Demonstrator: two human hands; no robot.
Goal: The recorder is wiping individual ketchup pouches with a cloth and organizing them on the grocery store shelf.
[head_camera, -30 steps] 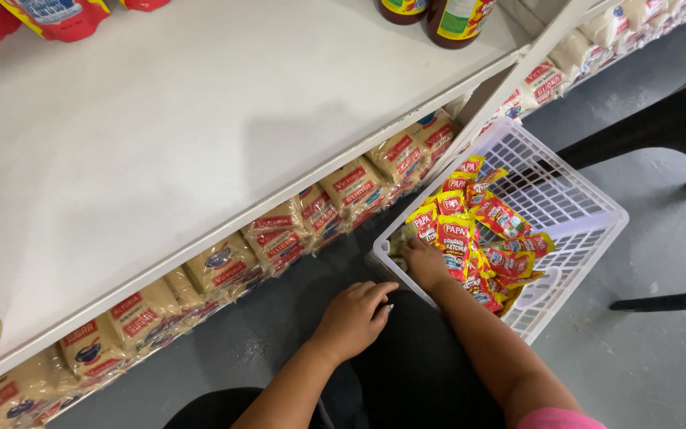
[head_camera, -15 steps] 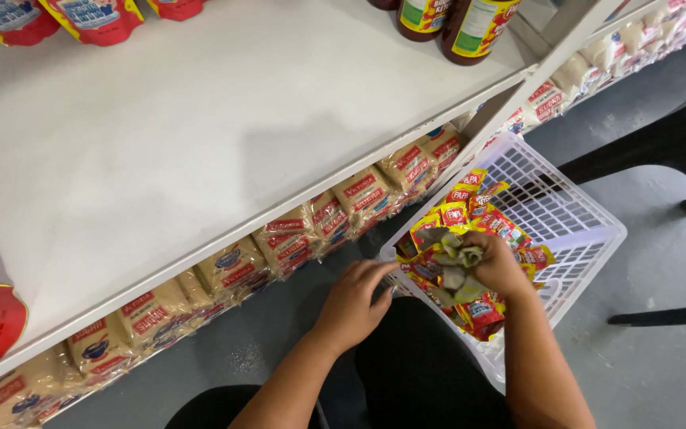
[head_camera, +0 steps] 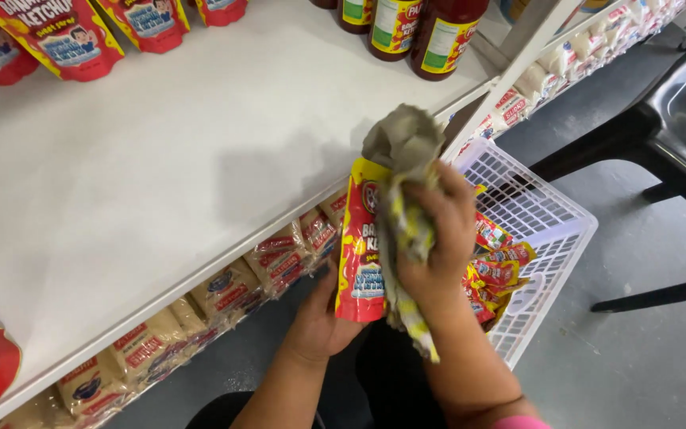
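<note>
Between the white shelf (head_camera: pixel 160 183) and the white wire basket (head_camera: pixel 553 230), you have a red stand-up sauce pouch (head_camera: pixel 363 254) held upright, its long axis running nearly vertical with the top edge up beside the shelf's front lip. Your left hand (head_camera: pixel 319 322) grips it from below and behind, fingers curled closed around the bottom corner, so the pouch rises straight up out of that hand. Your right hand (head_camera: pixel 438 238) sits on the pouch's right face, closed around a crumpled grey-and-yellow cloth (head_camera: pixel 402 171) that is pressed flat against the pouch; the cloth bunches above your knuckles and trails down past your wrist. Both hands are touching the pouch, the right one higher and on the front, the left one lower and underneath.

From the pouch, the bare stretch of shelf lies up and to your left, just beside its top edge. More red pouches (head_camera: pixel 57 36) stand along the back of that shelf, well apart from the one you hold, and dark sauce bottles (head_camera: pixel 442 40) stand at the back right. The basket lies to your right and slightly below, with more small red-and-yellow sachets (head_camera: pixel 498 274) piled in it, just beside your right forearm. Bagged goods (head_camera: pixel 224 290) fill the lower shelf beneath, near your left wrist.
</note>
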